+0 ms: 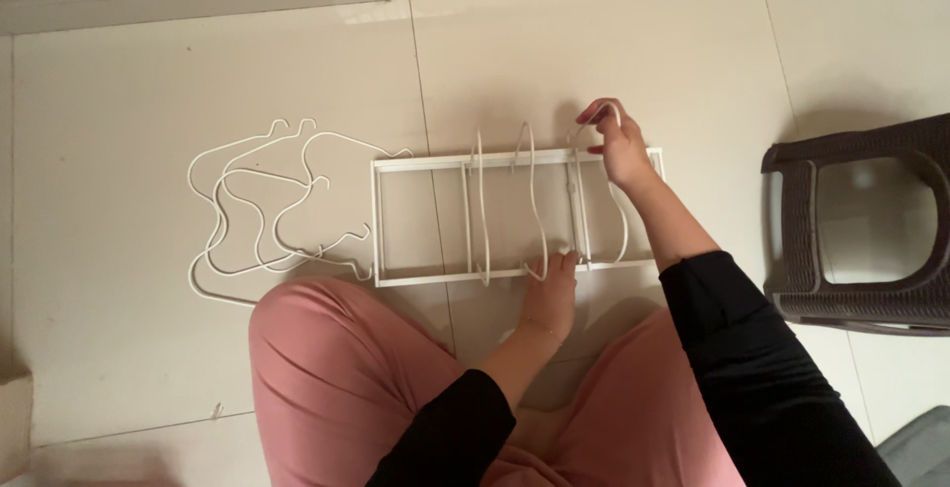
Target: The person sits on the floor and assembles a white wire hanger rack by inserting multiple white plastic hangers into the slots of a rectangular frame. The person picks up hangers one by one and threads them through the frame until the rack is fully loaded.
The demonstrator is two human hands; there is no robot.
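A white wire rack frame (426,218) lies flat on the tiled floor (129,101), just in front of the person's knees in pink trousers (336,378). Three curved wire dividers stand in its right half. The right hand (618,146) pinches the top of the rightmost divider (621,212), its grip closed on the wire. The left hand (552,289) presses on the frame's near rail, fingers curled against it. A heap of loose wire dividers (262,215) lies touching the frame's left end. A dark plastic stool (861,225) stands to the right, well apart.
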